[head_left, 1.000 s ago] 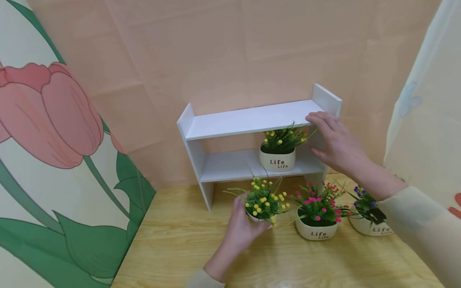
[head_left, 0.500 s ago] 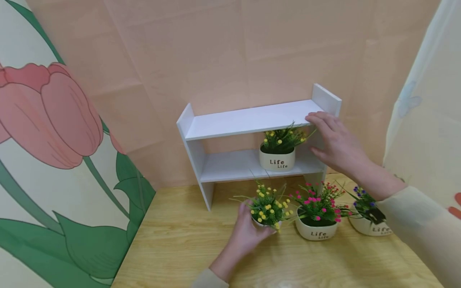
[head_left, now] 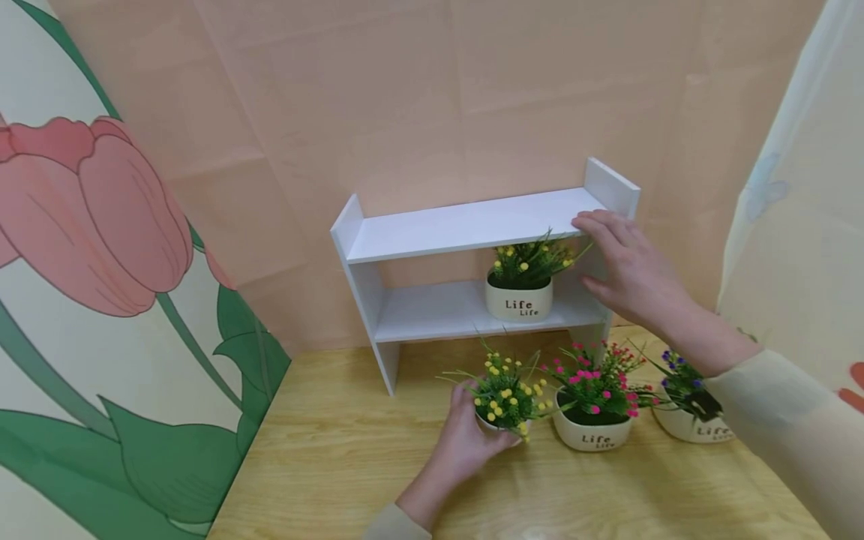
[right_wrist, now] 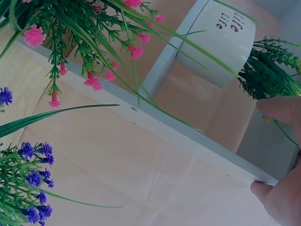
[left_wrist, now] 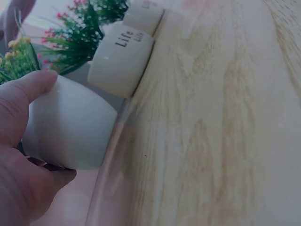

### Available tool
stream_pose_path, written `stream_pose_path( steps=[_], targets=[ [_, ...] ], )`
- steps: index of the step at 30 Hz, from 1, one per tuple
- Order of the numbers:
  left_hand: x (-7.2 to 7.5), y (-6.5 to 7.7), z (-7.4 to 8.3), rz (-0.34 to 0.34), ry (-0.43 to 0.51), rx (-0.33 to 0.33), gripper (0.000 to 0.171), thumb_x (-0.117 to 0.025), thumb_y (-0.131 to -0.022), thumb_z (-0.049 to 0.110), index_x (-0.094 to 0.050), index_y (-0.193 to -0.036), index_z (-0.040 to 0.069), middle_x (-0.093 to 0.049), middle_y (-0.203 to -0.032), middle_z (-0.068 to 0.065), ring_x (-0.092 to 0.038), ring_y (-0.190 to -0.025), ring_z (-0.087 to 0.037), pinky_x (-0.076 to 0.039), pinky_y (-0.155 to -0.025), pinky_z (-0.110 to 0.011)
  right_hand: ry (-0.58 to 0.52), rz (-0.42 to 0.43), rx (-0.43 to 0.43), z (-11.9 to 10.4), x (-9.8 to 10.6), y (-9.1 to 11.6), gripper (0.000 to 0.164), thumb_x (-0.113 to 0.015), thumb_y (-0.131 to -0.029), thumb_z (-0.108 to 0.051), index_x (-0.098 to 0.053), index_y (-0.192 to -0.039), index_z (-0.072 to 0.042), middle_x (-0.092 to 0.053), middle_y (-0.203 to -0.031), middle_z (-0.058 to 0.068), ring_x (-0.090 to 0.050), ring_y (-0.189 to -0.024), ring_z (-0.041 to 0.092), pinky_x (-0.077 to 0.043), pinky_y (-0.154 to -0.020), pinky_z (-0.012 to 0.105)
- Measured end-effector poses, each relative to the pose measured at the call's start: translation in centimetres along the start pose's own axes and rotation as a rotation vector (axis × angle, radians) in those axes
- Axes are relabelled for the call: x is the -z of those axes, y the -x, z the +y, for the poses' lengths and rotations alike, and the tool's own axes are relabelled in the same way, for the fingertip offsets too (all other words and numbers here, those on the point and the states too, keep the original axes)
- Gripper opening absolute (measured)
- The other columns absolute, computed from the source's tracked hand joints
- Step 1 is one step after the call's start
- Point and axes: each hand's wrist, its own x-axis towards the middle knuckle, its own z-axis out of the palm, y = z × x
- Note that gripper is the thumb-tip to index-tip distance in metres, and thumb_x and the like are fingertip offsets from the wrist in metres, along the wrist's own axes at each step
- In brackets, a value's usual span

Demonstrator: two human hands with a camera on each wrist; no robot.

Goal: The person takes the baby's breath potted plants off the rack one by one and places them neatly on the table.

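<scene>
My left hand (head_left: 466, 439) grips a white pot (left_wrist: 70, 125) of yellow artificial flowers (head_left: 506, 394), thumb and fingers on opposite sides. The pot is low over the wooden table, left of a white pot of pink flowers (head_left: 597, 401). My right hand (head_left: 637, 262) holds the upper right corner of a white two-tier shelf (head_left: 432, 232). In the right wrist view, its digits straddle the side panel (right_wrist: 188, 136). Another pot with yellow flowers (head_left: 520, 296), marked "Life", stands on the middle board, towards the right.
A pot of purple flowers (head_left: 695, 412) stands at the right, partly hidden by my right forearm. The wooden table (head_left: 324, 457) extends under everything. Behind the shelf hangs a peach cloth (head_left: 405, 97); a tulip-print panel (head_left: 128, 300) borders the left.
My left hand has shifted slightly right and nearer to me with the yellow-flower pot, closer to the pink one. The right hand stays on the shelf.
</scene>
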Motion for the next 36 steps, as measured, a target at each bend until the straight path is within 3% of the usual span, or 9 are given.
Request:
stream_pose_path(
  steps=[16, 27, 36],
  targets=[
    [-0.7, 0.0, -1.0, -0.026, -0.006, 0.008, 0.111, -0.101, -0.079, 0.030, -0.039, -0.168, 0.008, -0.043, -0.162, -0.012, -0.056, -0.143, -0.038, -0.046, -0.119, -0.058, -0.003, 0.024, 0.034, 0.1, -0.2, -0.2, 0.101, -0.095, -0.074, 0.007, -0.044, -0.161, 0.002, -0.043, -0.163, 0.029, -0.037, -0.151, 0.052, -0.024, -0.133, 0.059],
    [-0.6, 0.1, -0.9, -0.038, 0.013, 0.010, 0.113, -0.102, -0.078, 0.028, -0.037, -0.168, 0.011, -0.044, -0.158, -0.012, -0.056, -0.142, -0.037, -0.046, -0.120, -0.057, 0.002, 0.024, 0.031, 0.1, -0.2, -0.1, 0.099, -0.094, -0.074, 0.007, -0.045, -0.160, 0.002, -0.044, -0.161, 0.029, -0.039, -0.150, 0.052, -0.026, -0.132, 0.060],
    [0.2, 0.6, -0.6, -0.044, 0.031, 0.044, 0.125, -0.103, -0.077, 0.040, -0.028, -0.173, 0.011, -0.035, -0.170, -0.015, -0.049, -0.149, -0.046, -0.043, -0.120, -0.065, -0.004, 0.026, 0.028, 0.1, -0.2, -0.1, 0.099, -0.094, -0.074, 0.007, -0.045, -0.160, 0.002, -0.044, -0.161, 0.029, -0.038, -0.151, 0.053, -0.026, -0.132, 0.061]
  ],
)
